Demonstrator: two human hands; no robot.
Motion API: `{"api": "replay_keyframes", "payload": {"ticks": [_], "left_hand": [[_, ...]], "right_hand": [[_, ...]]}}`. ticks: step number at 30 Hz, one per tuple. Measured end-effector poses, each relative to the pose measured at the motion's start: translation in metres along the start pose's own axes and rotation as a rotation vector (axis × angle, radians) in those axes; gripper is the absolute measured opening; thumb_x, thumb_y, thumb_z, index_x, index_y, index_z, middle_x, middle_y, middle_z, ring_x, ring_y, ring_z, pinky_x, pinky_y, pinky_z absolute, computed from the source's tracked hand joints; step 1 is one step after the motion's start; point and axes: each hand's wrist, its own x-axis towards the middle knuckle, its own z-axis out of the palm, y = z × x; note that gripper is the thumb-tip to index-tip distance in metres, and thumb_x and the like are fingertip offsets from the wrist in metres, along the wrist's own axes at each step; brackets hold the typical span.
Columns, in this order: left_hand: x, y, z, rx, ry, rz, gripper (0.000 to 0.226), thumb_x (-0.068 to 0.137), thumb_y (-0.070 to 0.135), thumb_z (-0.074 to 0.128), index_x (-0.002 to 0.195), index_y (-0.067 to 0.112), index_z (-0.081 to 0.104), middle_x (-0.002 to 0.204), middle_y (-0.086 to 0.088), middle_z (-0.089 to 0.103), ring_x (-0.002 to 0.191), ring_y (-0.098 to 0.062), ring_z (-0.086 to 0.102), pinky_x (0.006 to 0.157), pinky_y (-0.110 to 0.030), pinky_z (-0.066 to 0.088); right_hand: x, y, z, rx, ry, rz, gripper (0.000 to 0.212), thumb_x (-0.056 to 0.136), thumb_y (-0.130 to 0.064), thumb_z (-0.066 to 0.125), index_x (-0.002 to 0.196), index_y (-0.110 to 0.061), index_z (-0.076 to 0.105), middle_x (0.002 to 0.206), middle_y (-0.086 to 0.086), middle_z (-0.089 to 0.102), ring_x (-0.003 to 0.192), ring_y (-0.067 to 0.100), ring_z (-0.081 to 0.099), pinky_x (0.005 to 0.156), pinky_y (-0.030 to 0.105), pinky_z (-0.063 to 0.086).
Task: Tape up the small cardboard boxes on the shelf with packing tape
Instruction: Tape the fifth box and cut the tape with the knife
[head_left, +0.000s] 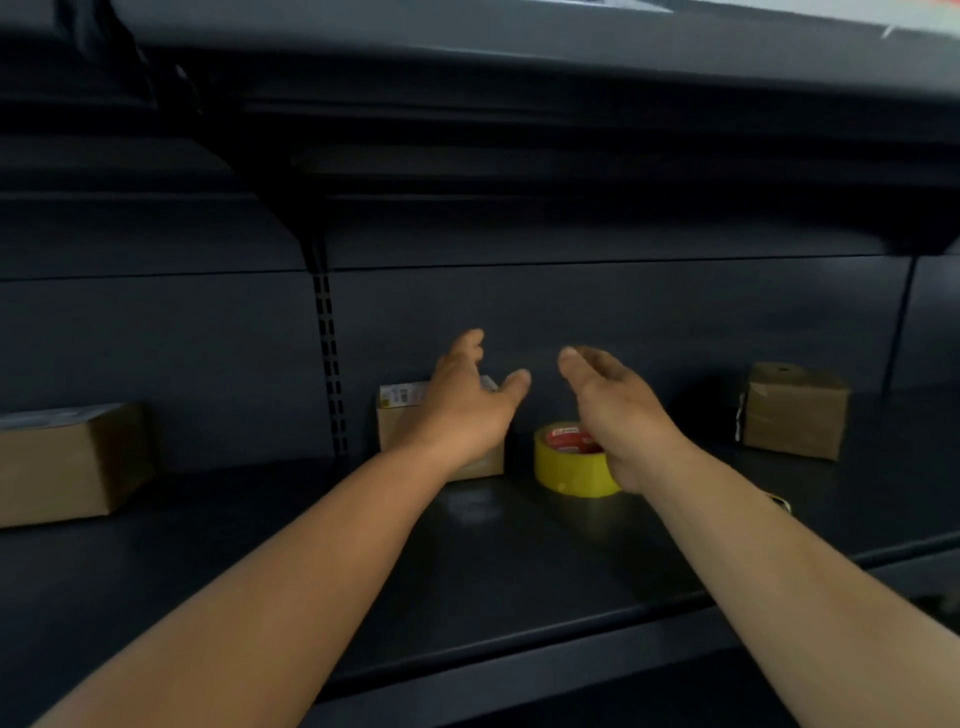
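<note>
Three small cardboard boxes stand on the dark shelf. The middle box has a white label on top and is mostly hidden behind my left hand, which hovers in front of it with fingers spread and holds nothing. A yellow tape roll with a red core lies flat just right of that box. My right hand is raised above and in front of the roll, fingers straight and empty, covering the roll's right side. The left box and the right box stand apart.
A slotted upright runs down the back panel left of the middle box. An upper shelf overhangs the space. A small yellowish object peeks out beside my right forearm.
</note>
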Motion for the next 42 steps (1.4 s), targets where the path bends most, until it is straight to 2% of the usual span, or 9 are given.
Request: {"api": "replay_keyframes", "payload": {"ticks": [6,10,13,17,20,29,33,38,42], "left_hand": [[-0.003,0.014,0.034,0.070,-0.180,-0.039,0.059,0.091,0.039,0.059,0.142,0.022,0.037,0.143,0.003,0.045,0.127,-0.014,0.046,0.104,-0.032,0.040],[-0.004,0.028,0.071,0.201,-0.335,-0.112,0.034,0.093,0.036,0.056,0.125,0.022,0.058,0.124,0.003,0.060,0.108,-0.014,0.056,0.089,-0.029,0.048],[-0.002,0.033,0.092,0.265,-0.354,-0.166,0.023,0.096,0.030,0.051,0.114,0.023,0.064,0.112,0.004,0.062,0.091,-0.011,0.057,0.071,-0.025,0.048],[0.004,0.048,0.129,0.378,-0.323,-0.209,0.022,0.095,0.016,0.045,0.094,0.027,0.063,0.105,0.003,0.060,0.104,-0.019,0.058,0.093,-0.034,0.049],[0.009,0.051,0.146,0.357,-0.295,-0.258,0.023,0.093,0.011,0.045,0.082,0.028,0.056,0.090,0.007,0.055,0.095,-0.015,0.055,0.086,-0.030,0.048],[0.010,0.082,0.192,0.228,-0.286,-0.310,0.031,0.098,0.013,0.043,0.124,0.018,0.061,0.134,0.001,0.055,0.122,-0.016,0.050,0.093,-0.020,0.036],[0.014,0.094,0.209,0.199,-0.318,-0.257,0.039,0.095,0.002,0.038,0.122,0.013,0.063,0.132,-0.003,0.057,0.123,-0.017,0.051,0.102,-0.021,0.036],[0.025,0.108,0.229,0.166,-0.392,-0.184,0.038,0.092,-0.001,0.042,0.122,0.010,0.063,0.125,-0.007,0.062,0.116,-0.020,0.056,0.096,-0.023,0.042],[0.030,0.119,0.245,0.127,-0.455,-0.140,0.040,0.090,-0.003,0.043,0.123,0.009,0.063,0.124,-0.008,0.063,0.115,-0.022,0.057,0.100,-0.030,0.045]], "right_hand": [[0.011,0.012,-0.033,-0.095,-0.059,-0.001,0.051,0.098,-0.032,0.048,0.145,-0.018,0.035,0.145,-0.001,0.042,0.128,0.014,0.041,0.094,0.021,0.032],[0.028,0.032,-0.068,-0.323,-0.201,-0.003,0.056,0.095,-0.020,0.053,0.146,-0.018,0.031,0.147,-0.001,0.040,0.130,0.017,0.043,0.106,0.026,0.035],[0.033,0.041,-0.088,-0.660,-0.368,-0.005,0.045,0.094,-0.019,0.053,0.138,-0.023,0.045,0.137,-0.001,0.050,0.120,0.018,0.051,0.102,0.027,0.041],[0.048,0.054,-0.118,-1.071,-0.564,-0.008,0.048,0.094,-0.013,0.047,0.141,-0.024,0.043,0.142,0.004,0.045,0.124,0.023,0.048,0.107,0.038,0.039],[0.055,0.060,-0.131,-1.162,-0.613,-0.032,0.046,0.095,-0.013,0.046,0.140,-0.020,0.045,0.143,0.005,0.042,0.127,0.024,0.045,0.109,0.038,0.036],[0.080,0.073,-0.182,-1.158,-0.550,-0.043,0.032,0.089,-0.008,0.052,0.119,-0.010,0.063,0.120,0.008,0.062,0.105,0.022,0.060,0.094,0.035,0.051],[0.086,0.074,-0.202,-1.165,-0.476,-0.035,0.030,0.089,-0.010,0.048,0.115,-0.012,0.064,0.117,0.006,0.063,0.104,0.022,0.060,0.093,0.033,0.051],[0.090,0.076,-0.224,-1.244,-0.366,-0.009,0.020,0.095,-0.016,0.045,0.107,-0.010,0.060,0.107,0.007,0.062,0.097,0.021,0.059,0.087,0.031,0.049],[0.091,0.074,-0.244,-1.265,-0.272,0.007,0.015,0.094,-0.016,0.046,0.082,-0.017,0.055,0.086,0.004,0.057,0.086,0.019,0.057,0.081,0.030,0.050]]}}
